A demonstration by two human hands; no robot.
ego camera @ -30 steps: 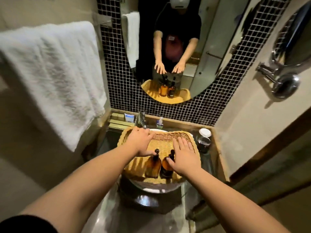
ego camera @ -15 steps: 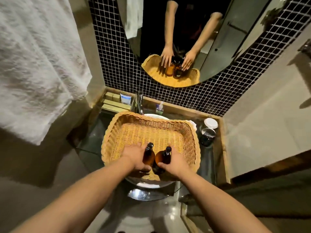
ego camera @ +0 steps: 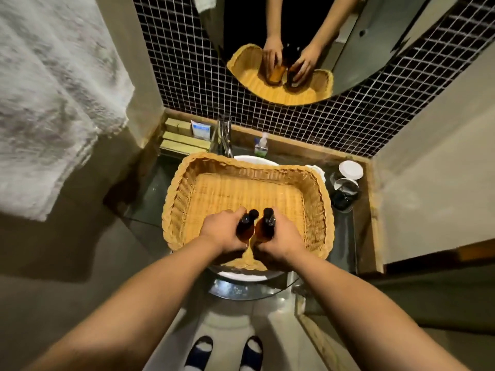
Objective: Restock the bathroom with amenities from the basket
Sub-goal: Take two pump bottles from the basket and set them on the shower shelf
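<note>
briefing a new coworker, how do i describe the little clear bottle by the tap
Find the wicker basket over the sink, then the ledge behind its far rim. Just right of the chrome tap stands the small clear bottle, white-topped and greenish at its base, unlike the boxes left of the tap.

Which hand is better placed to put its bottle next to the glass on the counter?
Right hand, probably: it grips the right bottle nearer the glass; the left hand would have to cross over.

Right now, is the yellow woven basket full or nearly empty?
Nearly empty: the yellow woven basket holds only two amber bottles, gripped by the left hand and right hand. Floor otherwise bare.
</note>
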